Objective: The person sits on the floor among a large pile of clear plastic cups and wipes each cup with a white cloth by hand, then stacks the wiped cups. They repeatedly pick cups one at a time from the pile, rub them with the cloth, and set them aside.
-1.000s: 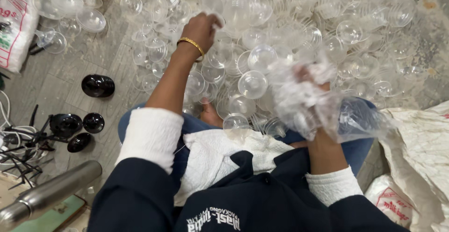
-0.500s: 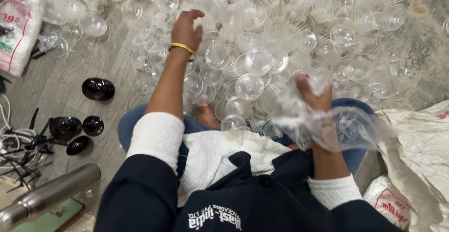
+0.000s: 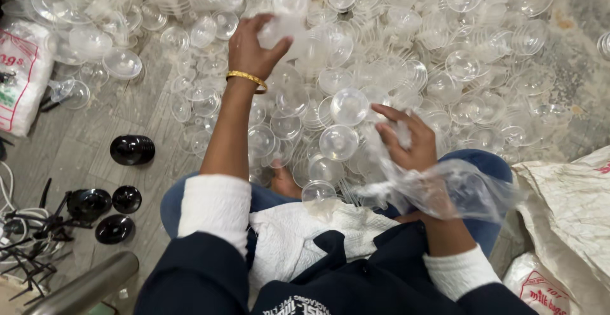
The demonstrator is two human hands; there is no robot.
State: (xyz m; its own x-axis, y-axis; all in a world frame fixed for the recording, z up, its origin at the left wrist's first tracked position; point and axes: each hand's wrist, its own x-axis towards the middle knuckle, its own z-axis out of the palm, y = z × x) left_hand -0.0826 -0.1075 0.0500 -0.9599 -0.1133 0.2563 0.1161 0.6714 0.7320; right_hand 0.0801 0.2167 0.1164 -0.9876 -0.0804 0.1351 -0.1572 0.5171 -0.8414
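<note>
left hand (image 3: 254,45): closed on clear plastic lids (image 3: 286,26) above lid pile (image 3: 445,67) | right hand (image 3: 410,137): gripping thin plastic bag (image 3: 445,188) at lap

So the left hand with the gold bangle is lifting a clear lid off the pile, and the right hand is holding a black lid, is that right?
Not quite. The head view shows the right hand holding a clear plastic bag, not a black lid; the black lids lie untouched on the floor to the left. The rest stands: the left hand, with the gold bangle, is lifting a clear lid off the pile.
</note>
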